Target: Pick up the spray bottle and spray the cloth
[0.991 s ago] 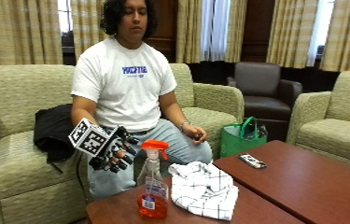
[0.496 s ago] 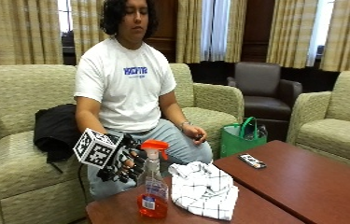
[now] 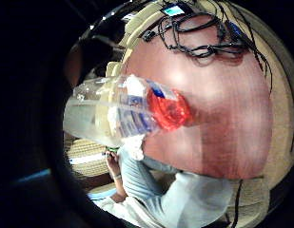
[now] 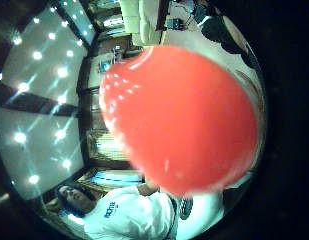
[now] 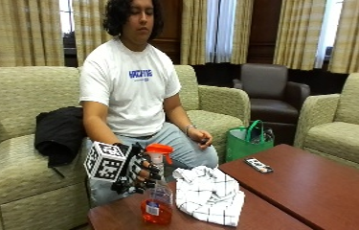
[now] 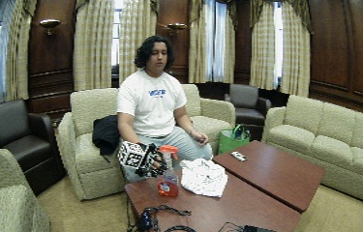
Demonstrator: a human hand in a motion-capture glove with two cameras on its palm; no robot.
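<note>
The spray bottle [image 5: 157, 196] is now being reached: the gloved right hand [image 5: 140, 167], having closed in, is curling half-closed fingers beside its neck, so pickup looks imminent beside the cloth [image 5: 209, 194].

Checked cloth [image 5: 209, 194] crowds just beside the spray bottle [image 5: 157, 201]; bare table [image 5: 332, 191] lies open beyond the remote [image 5: 258, 165]

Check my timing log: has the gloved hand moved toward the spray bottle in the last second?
Yes. The gloved right hand has closed in sideways on the spray bottle, which stands on the table, and is now at its neck.
</note>
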